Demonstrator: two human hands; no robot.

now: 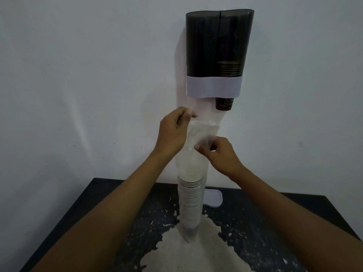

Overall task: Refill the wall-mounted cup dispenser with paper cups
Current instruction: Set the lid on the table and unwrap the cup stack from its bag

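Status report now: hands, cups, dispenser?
Both hands, left and right, pulling open the sleeve. Cups still wrapped, on table. Dispenser lid off.

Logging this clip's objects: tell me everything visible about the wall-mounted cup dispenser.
The cup dispenser hangs upright on the pale wall, above and behind both hands, touched by neither. It has two side-by-side tubes of dark, smoky see-through plastic over a pale band at the base. Its top looks open. The viewer's left tube looks empty; the right one holds a short stack of dark cups low down, with one dark printed cup poking out underneath.
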